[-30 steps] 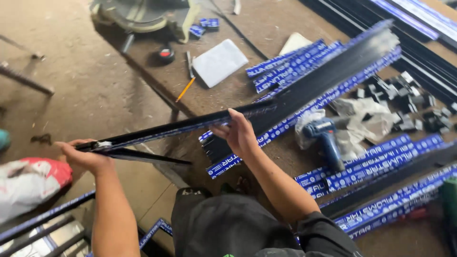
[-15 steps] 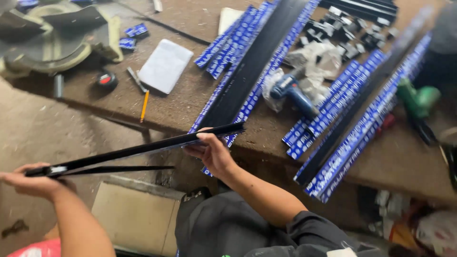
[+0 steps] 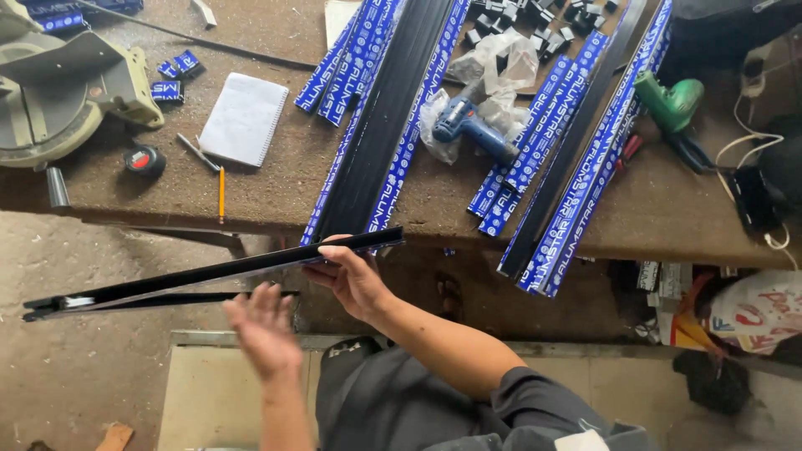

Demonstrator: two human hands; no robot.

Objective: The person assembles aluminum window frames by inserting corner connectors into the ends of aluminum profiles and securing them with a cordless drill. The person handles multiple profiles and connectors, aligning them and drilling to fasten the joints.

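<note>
below the workbench (image 3: 251, 209) edge, right hand (image 3: 351, 280) grip clasping black profile (image 3: 209, 276), left hand (image 3: 263, 330) open (blurred)

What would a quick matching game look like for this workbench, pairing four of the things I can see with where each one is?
Things:
1. black profile strip
2. blue drill
3. notepad
4. green drill

Places:
A. on the bench beside the mitre saw
B. among crumpled clear plastic
C. held in the right hand
D. near the bench's right end

Pairs: 1-C, 2-B, 3-A, 4-D
</note>
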